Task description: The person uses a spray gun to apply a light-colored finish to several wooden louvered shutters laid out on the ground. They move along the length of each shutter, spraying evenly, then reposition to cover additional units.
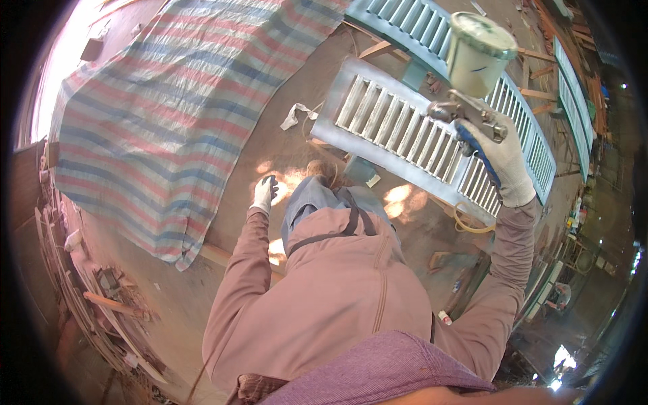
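Observation:
My right hand (507,165), in a white glove with a blue palm, grips a paint spray gun (472,111) by its handle. A pale paint cup (480,57) with a drip-stained lid sits on top of the gun. Below it lies a louvered shutter panel (332,116), with bluish-grey paint on its frame and whitish slats. The gun is above the panel's right part and hides some of it. My left hand (262,194), gloved white with dark fingertips, hangs beside my left leg. Its fingers are loosely bent, apart, with nothing visible in them.
A striped tarp (169,128) covers something large on the left. Blue-green louvered panels (398,20) stand on wooden supports beyond and to the right. A yellowish hose (472,228) loops under the near panel. A white scrap (291,116) lies on the floor; wood strips (94,324) lie at lower left.

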The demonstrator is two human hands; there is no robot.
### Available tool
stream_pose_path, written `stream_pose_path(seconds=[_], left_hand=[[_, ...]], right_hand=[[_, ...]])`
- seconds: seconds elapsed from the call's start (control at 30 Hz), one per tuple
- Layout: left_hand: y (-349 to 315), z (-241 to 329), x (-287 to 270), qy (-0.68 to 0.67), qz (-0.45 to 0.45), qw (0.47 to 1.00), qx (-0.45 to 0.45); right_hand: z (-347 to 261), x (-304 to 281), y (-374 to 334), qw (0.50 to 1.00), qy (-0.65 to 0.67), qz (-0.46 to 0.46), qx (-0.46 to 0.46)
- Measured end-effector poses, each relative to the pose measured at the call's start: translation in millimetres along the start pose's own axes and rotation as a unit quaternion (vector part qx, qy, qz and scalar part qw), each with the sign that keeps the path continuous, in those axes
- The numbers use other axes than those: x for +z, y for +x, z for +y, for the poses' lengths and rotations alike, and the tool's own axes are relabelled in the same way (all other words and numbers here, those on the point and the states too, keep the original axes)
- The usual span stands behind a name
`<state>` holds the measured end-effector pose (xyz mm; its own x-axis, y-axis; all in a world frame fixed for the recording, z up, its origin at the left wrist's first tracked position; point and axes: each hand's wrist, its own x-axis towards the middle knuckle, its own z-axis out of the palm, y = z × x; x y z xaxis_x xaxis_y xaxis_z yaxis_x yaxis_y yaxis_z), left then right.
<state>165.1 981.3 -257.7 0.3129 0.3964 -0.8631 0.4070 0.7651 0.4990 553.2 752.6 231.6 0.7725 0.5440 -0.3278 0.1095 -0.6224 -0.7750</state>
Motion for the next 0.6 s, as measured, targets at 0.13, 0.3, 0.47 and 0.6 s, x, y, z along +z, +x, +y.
stream_pose_path(seconds=[0.13,0.3,0.47,0.6], left_hand=[[-0.7,-20.5,-22.1,0.016,0.016,1.000,-0.014],[-2.9,-71.2,-53.2,0.038,0.067,0.994,-0.073],[-20.4,-85.4,-44.1,0.004,0.046,0.995,-0.090],[-21.5,-78.8,-24.2,-0.043,0.040,0.996,-0.061]], right_hand=[[1.7,-0.6,9.5,0.987,-0.079,0.067,-0.119],[-44.6,16.2,-7.9,0.984,-0.139,0.043,-0.102],[-104.7,48.0,-17.0,0.953,-0.242,-0.109,-0.144],[-101.0,73.7,1.8,0.936,-0.242,-0.156,-0.201]])
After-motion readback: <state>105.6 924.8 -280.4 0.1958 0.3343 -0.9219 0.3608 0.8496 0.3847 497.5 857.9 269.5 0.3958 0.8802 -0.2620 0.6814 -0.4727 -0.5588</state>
